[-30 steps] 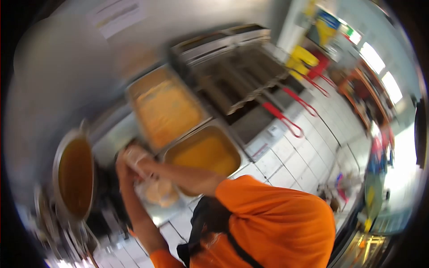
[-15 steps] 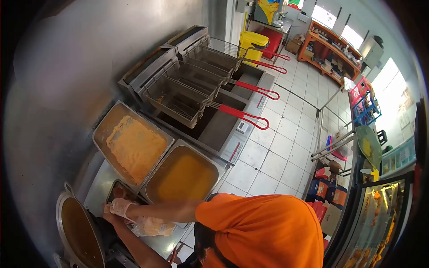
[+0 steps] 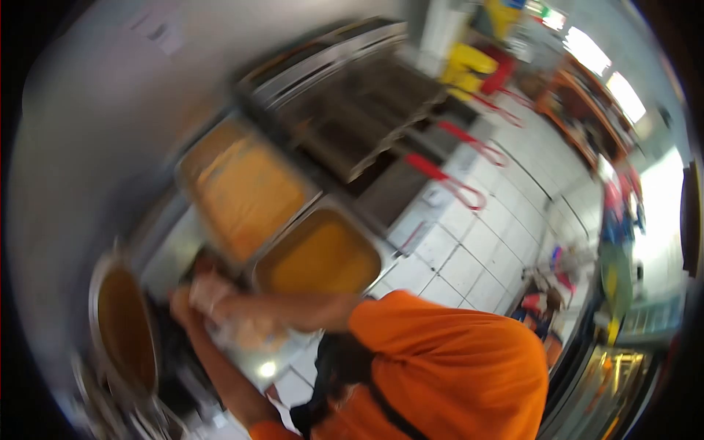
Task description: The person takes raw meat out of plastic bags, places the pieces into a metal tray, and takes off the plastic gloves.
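Note:
My right hand (image 3: 210,293), in a clear plastic glove, is close against my left hand (image 3: 180,303), which looks bare. Both are smeared by motion, so their fingers do not show clearly. Just beyond them, partly covered by my right hand, sits a small dark container (image 3: 207,260) with reddish contents. Below my right forearm lies a clear plastic bag (image 3: 257,336) with something pale orange in it. Above the hands are a steel pan (image 3: 192,160) of pale orange powder and a second steel pan (image 3: 374,249) of yellow-brown liquid.
A large round pot (image 3: 95,304) of brown liquid stands left of my hands. Past the pans is a fryer (image 3: 400,209) with several red-handled baskets (image 3: 458,189). Tiled floor (image 3: 469,257) lies to the right, with a lit display case (image 3: 605,385) at lower right.
The view has swung, shifting the pans and fryer right and up in the picture and blurring it. My hands stay together in nearly the same place beside the small container.

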{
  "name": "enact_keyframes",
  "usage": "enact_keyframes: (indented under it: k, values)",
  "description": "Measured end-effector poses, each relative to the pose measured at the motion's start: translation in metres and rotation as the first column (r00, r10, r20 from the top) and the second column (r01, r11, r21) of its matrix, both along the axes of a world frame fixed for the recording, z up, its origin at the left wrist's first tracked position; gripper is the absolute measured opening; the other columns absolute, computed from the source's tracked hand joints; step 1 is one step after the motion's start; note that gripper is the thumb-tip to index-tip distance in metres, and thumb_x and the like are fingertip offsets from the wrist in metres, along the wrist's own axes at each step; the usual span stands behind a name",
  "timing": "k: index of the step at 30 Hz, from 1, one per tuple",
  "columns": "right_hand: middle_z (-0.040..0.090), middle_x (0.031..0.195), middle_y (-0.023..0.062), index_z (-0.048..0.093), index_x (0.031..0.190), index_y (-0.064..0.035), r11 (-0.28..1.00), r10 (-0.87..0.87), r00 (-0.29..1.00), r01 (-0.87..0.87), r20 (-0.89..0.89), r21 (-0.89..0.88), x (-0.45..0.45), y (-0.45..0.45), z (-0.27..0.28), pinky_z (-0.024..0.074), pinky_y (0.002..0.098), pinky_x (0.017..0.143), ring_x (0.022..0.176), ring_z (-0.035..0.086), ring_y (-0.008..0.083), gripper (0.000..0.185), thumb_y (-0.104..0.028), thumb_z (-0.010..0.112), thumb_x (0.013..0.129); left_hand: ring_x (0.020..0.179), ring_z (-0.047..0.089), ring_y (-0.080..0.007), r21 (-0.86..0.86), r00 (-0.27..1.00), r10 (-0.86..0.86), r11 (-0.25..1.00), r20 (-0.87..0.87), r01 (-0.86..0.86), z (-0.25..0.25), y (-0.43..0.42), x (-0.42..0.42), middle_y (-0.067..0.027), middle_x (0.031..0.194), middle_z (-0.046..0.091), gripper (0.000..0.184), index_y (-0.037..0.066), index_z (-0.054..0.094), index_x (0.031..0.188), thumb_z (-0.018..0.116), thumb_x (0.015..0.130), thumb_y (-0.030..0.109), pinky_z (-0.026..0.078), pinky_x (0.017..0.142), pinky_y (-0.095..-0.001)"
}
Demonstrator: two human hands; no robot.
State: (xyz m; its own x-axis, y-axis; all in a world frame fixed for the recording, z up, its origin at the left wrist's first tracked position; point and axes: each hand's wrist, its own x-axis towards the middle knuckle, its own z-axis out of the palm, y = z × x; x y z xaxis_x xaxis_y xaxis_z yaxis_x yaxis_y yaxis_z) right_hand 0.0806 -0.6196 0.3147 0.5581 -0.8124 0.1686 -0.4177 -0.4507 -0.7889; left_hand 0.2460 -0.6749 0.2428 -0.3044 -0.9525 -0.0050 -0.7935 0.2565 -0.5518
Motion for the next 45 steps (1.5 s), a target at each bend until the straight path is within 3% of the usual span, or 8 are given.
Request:
enact_keyframes:
  k: [4,6,8,21,27,34,38,45]
  values:
    - [0.069,0.086,0.0173,0.071,0.083,-0.0041,0.936,0.175,0.908,-0.274,-0.381,-0.223,-0.038,-0.001,0.029,0.0526,0.0432,0.069,0.077,0.067,0.0326,0.027,-0.03,0.064,0.08,0.084,0.063,-0.0252,-0.006,0.932,-0.046,0.999,-0.36,0.047,0.005,0.007,-0.006,-0.0086,0.09,0.067,0.02,0.011,0.065,0.09,0.051,0.092,0.025,0.043,0.09,-0.0415]
    - [0.069,0.086,0.0176,0.071,0.082,-0.0041,0.943,0.188,0.879,-0.287,-0.439,-0.17,-0.051,-0.018,0.035,0.0525,0.0436,0.069,0.077,0.067,0.033,0.028,-0.031,0.064,0.079,0.079,0.062,-0.0191,0.222,0.074,0.225,0.973,-0.971,-0.058,-0.002,0.014,-0.017,-0.0055,0.086,0.066,0.024,0.008,0.065,0.091,0.052,0.095,0.027,0.046,0.079,-0.0361]
    - [0.068,0.091,0.0187,0.068,0.091,-0.0031,0.991,0.121,0.952,-0.13,-0.283,-0.014,-0.047,-0.03,0.009,0.0505,0.043,0.076,0.087,0.065,0.034,0.03,-0.031,0.062,0.082,0.073,0.061,-0.0131,0.317,-0.558,0.242,0.948,-0.794,-0.04,0.008,0.02,-0.025,-0.0023,0.083,0.064,0.029,0.004,0.065,0.092,0.052,0.099,0.029,0.048,0.069,-0.0307]
    - [0.065,0.087,0.017,0.062,0.09,-0.004,0.945,-0.023,0.997,-0.003,-0.076,-0.328,-0.061,-0.017,0.007,0.0502,0.0404,0.076,0.085,0.063,0.0348,0.017,-0.02,0.058,0.084,0.086,0.06,-0.0202,0.363,-0.576,0.192,0.911,-0.794,-0.196,0.07,0.037,-0.027,-0.0055,0.093,0.064,0.065,0.002,0.064,0.108,0.046,0.092,0.063,0.047,0.082,-0.0343]
    - [0.064,0.08,0.0151,0.063,0.095,-0.0037,0.958,0.102,0.977,-0.147,-0.187,-0.246,-0.062,-0.013,0.038,0.049,0.0366,0.068,0.076,0.063,0.03,0.021,-0.02,0.055,0.085,0.086,0.066,-0.0328,0.298,0.405,0.367,0.928,-0.837,-0.225,0.102,0.057,-0.015,-0.0208,0.092,0.067,0.037,0.0,0.062,0.096,0.058,0.084,0.034,0.049,0.074,-0.0405]
    - [0.057,0.072,0.0008,0.066,0.099,-0.0039,0.868,0.249,0.967,-0.244,0.047,0.432,-0.047,-0.045,0.08,0.0464,0.0289,0.061,0.067,0.054,0.0114,0.023,-0.018,0.054,0.086,0.085,0.065,-0.0295,0.366,0.075,0.378,0.921,-0.923,-0.134,0.125,0.072,-0.012,-0.0207,0.092,0.067,0.044,-0.003,0.064,0.102,0.049,0.088,0.035,0.049,0.077,-0.0385]
    - [0.07,0.098,0.0186,0.068,0.103,-0.0017,0.892,0.279,0.675,-0.445,-0.683,-0.075,-0.013,-0.063,0.066,0.0528,0.0421,0.074,0.086,0.067,0.0332,0.03,-0.021,0.051,0.087,0.092,0.064,-0.0386,0.342,0.083,0.368,0.911,-0.926,-0.23,0.123,0.072,-0.009,-0.0249,0.099,0.066,0.05,-0.005,0.067,0.098,0.045,0.088,0.039,0.049,0.084,-0.0424]
    - [0.063,0.118,0.0206,0.067,0.113,-0.0093,0.98,0.009,0.752,-0.138,-0.659,-0.144,-0.01,-0.053,0.058,0.0486,0.0463,0.093,0.109,0.062,0.0375,0.035,-0.026,0.046,0.091,0.1,0.062,-0.045,0.208,0.072,0.29,0.818,-0.954,-0.537,0.094,0.058,0.001,-0.0293,0.104,0.064,0.053,-0.004,0.069,0.096,0.041,0.088,0.039,0.047,0.091,-0.0461]
